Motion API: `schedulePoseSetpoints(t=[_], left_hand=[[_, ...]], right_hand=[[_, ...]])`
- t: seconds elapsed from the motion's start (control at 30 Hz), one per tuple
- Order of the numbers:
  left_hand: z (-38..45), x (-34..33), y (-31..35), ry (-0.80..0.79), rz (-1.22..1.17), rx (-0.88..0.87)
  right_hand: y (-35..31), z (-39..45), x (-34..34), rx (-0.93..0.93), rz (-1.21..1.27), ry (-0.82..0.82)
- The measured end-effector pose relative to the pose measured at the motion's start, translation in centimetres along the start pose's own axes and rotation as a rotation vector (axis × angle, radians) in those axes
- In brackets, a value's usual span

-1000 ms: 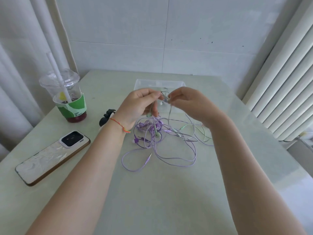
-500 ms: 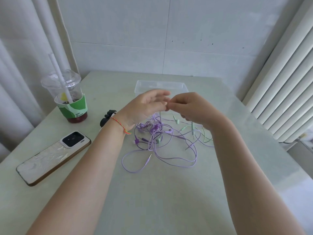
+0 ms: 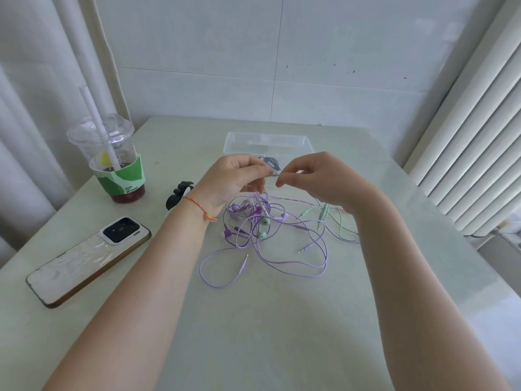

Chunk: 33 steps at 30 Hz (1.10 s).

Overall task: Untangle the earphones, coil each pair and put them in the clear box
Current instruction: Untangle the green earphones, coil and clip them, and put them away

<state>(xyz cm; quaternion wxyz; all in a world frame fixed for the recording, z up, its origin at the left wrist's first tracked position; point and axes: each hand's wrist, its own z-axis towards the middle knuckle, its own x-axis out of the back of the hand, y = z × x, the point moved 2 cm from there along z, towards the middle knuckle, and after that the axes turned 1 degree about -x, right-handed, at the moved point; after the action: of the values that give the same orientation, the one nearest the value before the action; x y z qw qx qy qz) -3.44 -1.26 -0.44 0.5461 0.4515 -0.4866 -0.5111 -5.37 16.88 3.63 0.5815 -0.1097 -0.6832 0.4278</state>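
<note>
A tangle of purple and pale green earphones (image 3: pixel 270 230) lies on the table below my raised hands. My left hand (image 3: pixel 234 179) and my right hand (image 3: pixel 318 176) face each other above it, each pinching a short stretch of cord (image 3: pixel 274 174) between thumb and fingertips. Thin cords hang from that spot down into the tangle. Behind my hands stands the clear box (image 3: pixel 267 139), with a dark coiled pair (image 3: pixel 270 162) inside it. Loose purple loops and jack plugs trail toward me.
A plastic drink cup (image 3: pixel 112 162) with a straw and green sleeve stands at the left. A phone (image 3: pixel 87 258) lies face down near the left edge. A black clip (image 3: pixel 177 194) sits beside my left wrist. A radiator (image 3: pixel 473 142) lines the right side.
My hands have come down slightly and drawn a little apart, with a short piece of cord now stretched between their fingertips. The tangle on the table has shifted a little.
</note>
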Motion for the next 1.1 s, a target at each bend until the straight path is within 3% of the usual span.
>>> schedulePoseSetpoints(t=[0.23,0.37,0.47,0.57,0.77,0.83,0.97,1.1], left_hand=[[0.4,0.7,-0.5,0.191,0.119,-0.004],[1.0,1.3,-0.8,0.289,0.007,0.070],[0.9,1.5,-0.5,0.278,-0.051,0.102],[0.6,1.3,-0.3,0.227,0.055,0.096],[0.0,-0.9,0.2,-0.153,0.125,-0.032],[-0.1,-1.2,-0.2,-0.208,0.128,-0.022],[0.1,-0.5,-0.7,-0.073,0.199,-0.016],[0.1,0.2,-0.1,0.066,0.077,-0.065]], right_hand=[[0.6,0.2,0.6,-0.056,0.032,0.127],[0.8,0.1,1.1,-0.057,0.040,0.131],[0.8,0.2,1.3,-0.048,0.050,0.197],[0.6,0.1,1.4,-0.021,0.058,0.195],[-0.5,-0.3,0.3,0.024,-0.022,0.066],[-0.2,0.0,0.3,0.031,-0.062,0.064],[0.6,0.4,0.6,0.005,-0.094,0.088],[1.3,0.7,0.6,-0.059,-0.145,0.098]])
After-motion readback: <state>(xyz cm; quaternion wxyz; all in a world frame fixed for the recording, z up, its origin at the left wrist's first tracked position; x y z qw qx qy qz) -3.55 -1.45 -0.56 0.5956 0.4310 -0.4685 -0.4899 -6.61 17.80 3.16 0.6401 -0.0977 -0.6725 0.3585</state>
